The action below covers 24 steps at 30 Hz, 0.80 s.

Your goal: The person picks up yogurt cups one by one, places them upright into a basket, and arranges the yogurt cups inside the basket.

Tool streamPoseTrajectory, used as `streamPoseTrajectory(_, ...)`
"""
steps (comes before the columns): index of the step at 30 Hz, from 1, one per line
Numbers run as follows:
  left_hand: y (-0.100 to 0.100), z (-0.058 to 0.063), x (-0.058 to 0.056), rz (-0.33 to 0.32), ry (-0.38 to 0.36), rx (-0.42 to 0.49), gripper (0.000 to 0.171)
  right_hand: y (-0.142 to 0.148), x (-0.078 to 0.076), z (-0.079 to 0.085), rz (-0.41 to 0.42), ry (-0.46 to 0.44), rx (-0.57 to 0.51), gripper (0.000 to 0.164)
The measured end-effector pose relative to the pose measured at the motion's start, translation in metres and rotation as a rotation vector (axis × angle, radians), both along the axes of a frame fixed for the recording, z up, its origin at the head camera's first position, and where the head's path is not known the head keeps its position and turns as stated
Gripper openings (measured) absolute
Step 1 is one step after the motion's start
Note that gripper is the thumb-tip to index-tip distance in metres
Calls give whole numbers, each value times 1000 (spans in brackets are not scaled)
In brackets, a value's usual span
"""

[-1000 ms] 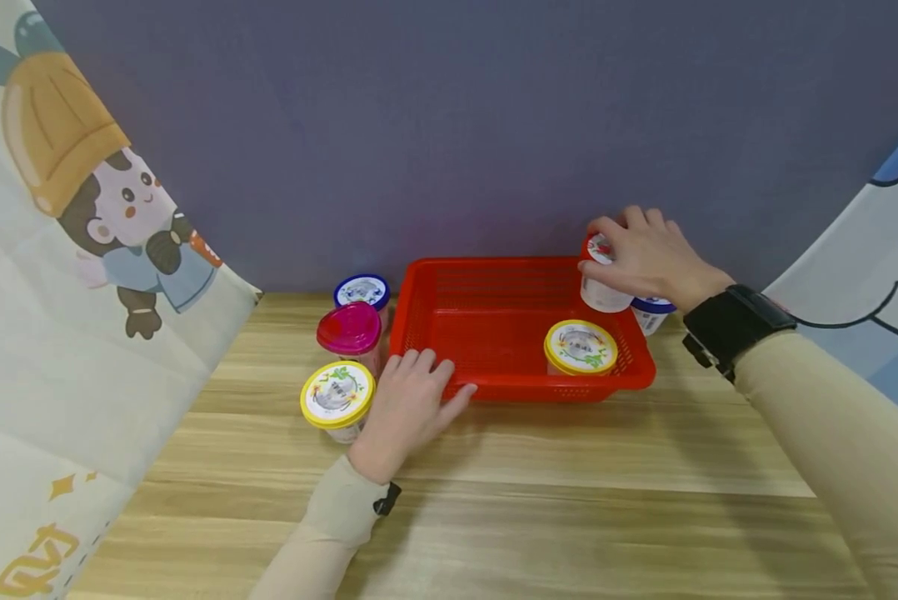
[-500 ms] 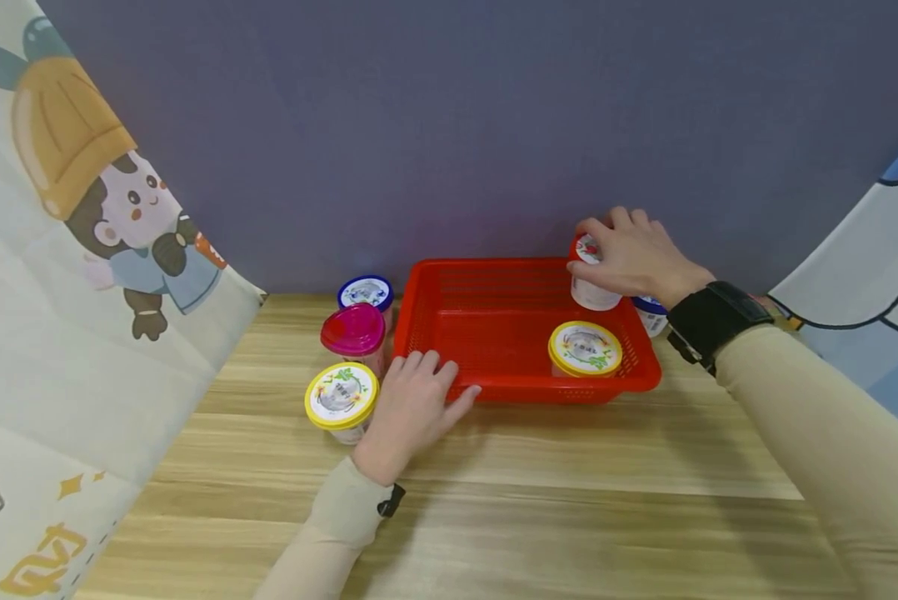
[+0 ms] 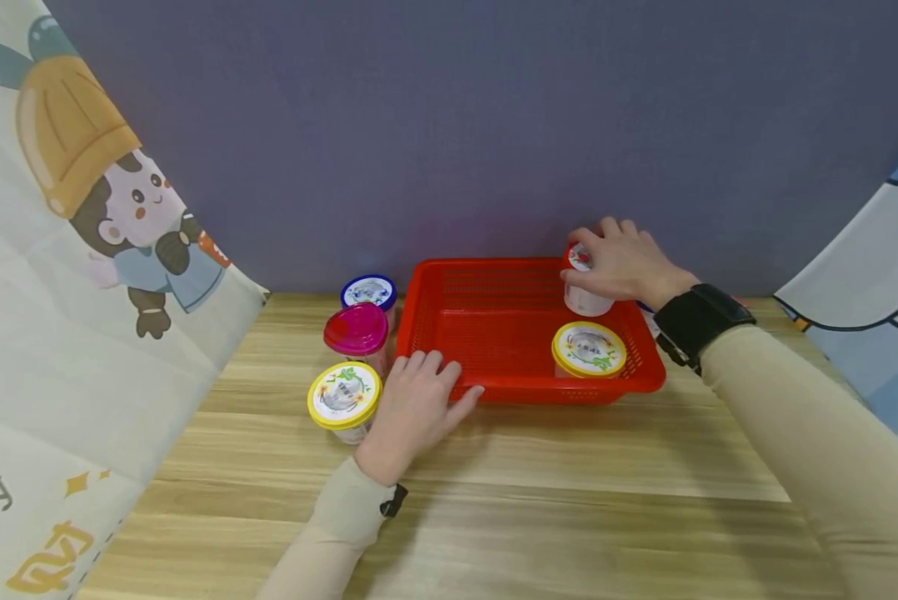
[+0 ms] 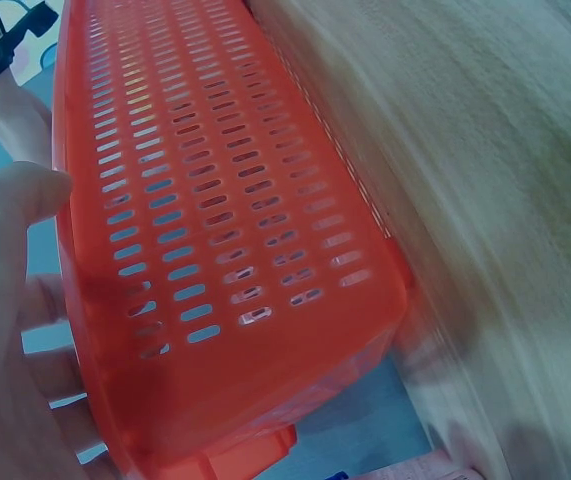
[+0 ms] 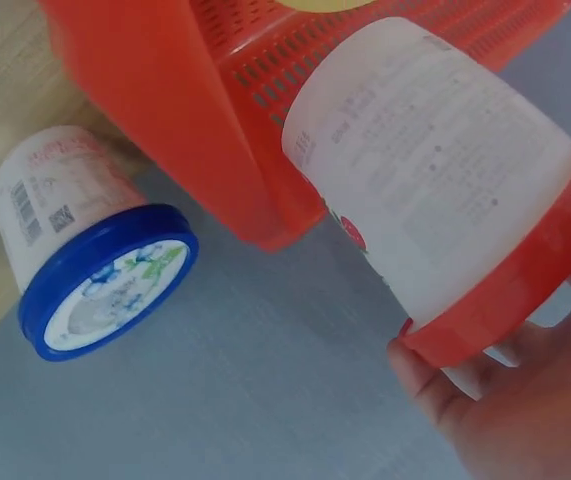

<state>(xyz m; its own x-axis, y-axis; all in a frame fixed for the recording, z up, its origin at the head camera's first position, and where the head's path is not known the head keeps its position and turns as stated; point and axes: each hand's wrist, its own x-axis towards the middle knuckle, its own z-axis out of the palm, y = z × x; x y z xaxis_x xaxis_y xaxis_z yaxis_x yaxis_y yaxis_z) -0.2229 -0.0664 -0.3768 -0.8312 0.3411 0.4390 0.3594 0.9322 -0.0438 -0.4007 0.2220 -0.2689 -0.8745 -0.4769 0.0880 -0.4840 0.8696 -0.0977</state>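
In the head view my right hand [image 3: 623, 265] grips a white tub with a red lid [image 3: 588, 298] from above, over the back right part of the red plastic basket [image 3: 520, 388]. The right wrist view shows its fingers around the lid edge of this white tub [image 5: 435, 170]. My left hand [image 3: 417, 408] holds the basket's front left corner. In the left wrist view the thumb overlaps the rim of the slotted basket [image 4: 215, 200], with the other fingers behind it. Inside the basket, at the front right, sits a yellow-lidded tub [image 3: 589, 350].
Left of the basket, a blue-lidded tub [image 3: 369, 291], a pink-lidded tub [image 3: 356, 329] and another yellow-lidded tub [image 3: 345, 397] stand in a row on the wooden table [image 3: 539, 508]. Another blue-lidded tub [image 5: 105, 285] stands right of the basket. A grey wall [image 3: 449, 133] rises behind.
My right hand has moved left with the red-lidded tub, farther in over the basket. The left hand keeps its place at the basket's corner. The head view has shifted slightly.
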Motion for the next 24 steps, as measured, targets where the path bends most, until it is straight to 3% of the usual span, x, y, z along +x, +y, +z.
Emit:
streamPoseTrajectory(9,2,-1,-1,-5,2,-2,43,0,-3,-8,-6,-56,-19,65)
streamPoseTrajectory(24,5,-1,-2,-23,11,0,43,-6,-7,-22,-22,-55,1,66)
